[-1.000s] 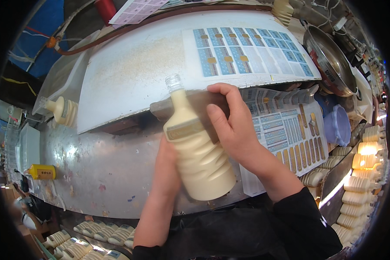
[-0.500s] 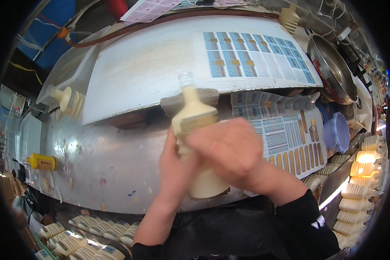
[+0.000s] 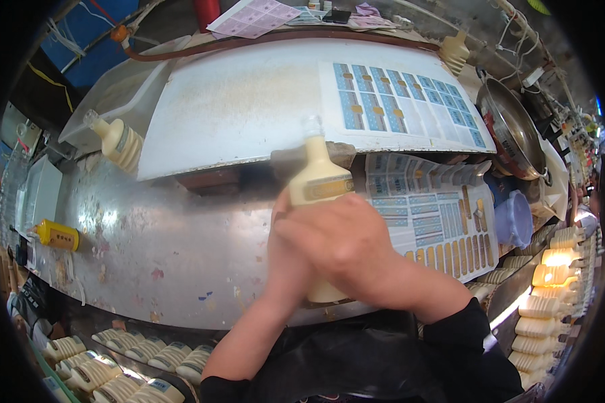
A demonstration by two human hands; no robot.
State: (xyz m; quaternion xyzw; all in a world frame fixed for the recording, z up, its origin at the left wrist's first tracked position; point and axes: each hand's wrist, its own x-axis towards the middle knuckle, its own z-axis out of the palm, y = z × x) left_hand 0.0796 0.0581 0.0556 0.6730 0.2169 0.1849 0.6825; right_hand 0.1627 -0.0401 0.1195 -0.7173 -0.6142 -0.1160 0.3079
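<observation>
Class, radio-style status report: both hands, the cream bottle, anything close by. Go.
Left hand and right hand both shut on cream bottle, held upright over metal table. Label sheets lie just right of it.

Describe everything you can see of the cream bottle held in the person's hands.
The cream bottle is a glossy, plastic-looking bottle with a pale clear cap, narrow neck, sloping shoulders and a gold band label across its upper body. It stands nearly upright, slightly blurred, above the metal table. The right hand covers its front; the left hand grips it from the left. Its lower body is mostly hidden.
</observation>
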